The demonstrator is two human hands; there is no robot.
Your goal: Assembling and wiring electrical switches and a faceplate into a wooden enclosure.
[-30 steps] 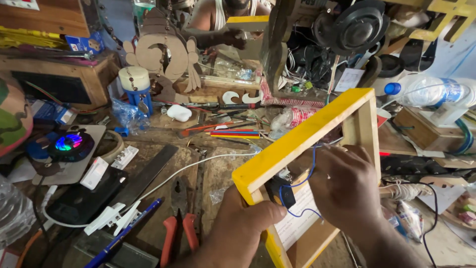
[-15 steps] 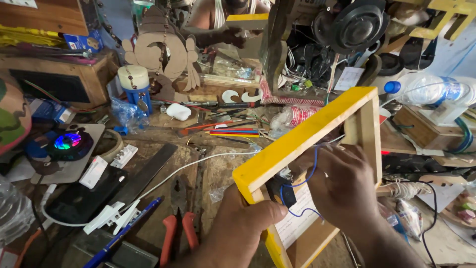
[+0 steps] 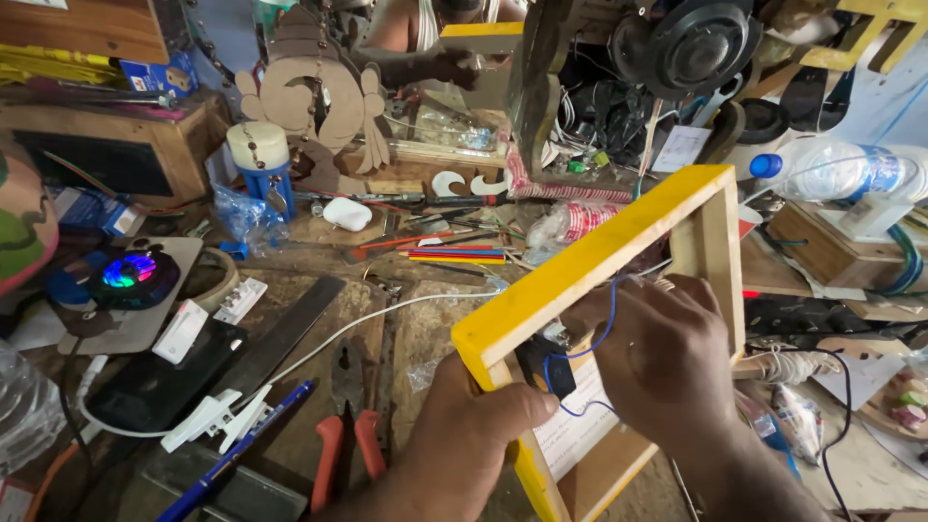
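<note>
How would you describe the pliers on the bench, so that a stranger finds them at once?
Start at the yellow wooden frame that the left hand grips at its near corner. Left of that hand, at the bench's near edge, lie the pliers, jaws pointing away. Their red-orange handles set them apart from the blue pen lying beside them.

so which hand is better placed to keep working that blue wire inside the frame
Right. The right hand is already inside the yellow-edged wooden frame at the thin blue wire, while the left hand grips the frame's corner beside the small black part, probably steadying it.
</note>
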